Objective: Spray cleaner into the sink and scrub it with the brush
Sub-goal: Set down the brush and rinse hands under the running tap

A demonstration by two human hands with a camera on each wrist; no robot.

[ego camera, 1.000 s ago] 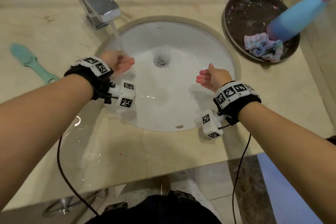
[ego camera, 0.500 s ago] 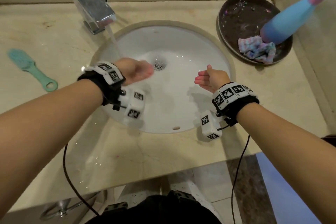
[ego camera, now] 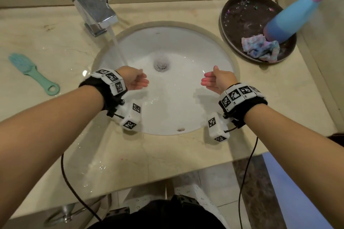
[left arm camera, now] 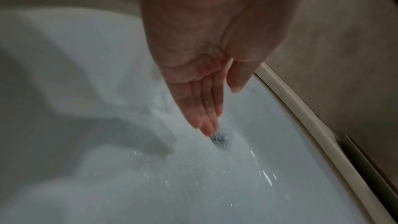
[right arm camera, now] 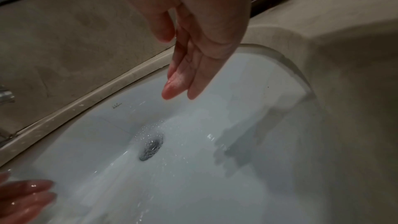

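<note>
A beige marble desk [ego camera: 55,42] carried a round white sink [ego camera: 186,48], with water running from the chrome tap [ego camera: 93,3] toward the drain [ego camera: 161,64]. The left hand [ego camera: 135,79] and right hand [ego camera: 219,80] hovered apart over the basin, fingers straight and loose, holding nothing. The teal brush [ego camera: 32,73] lay flat on the desk left of the sink, bristle head at the far end, looped handle pointing near and right, while the blue spray bottle [ego camera: 296,16] stood in a dark tray [ego camera: 242,11] beside a cloth [ego camera: 260,47].
</note>
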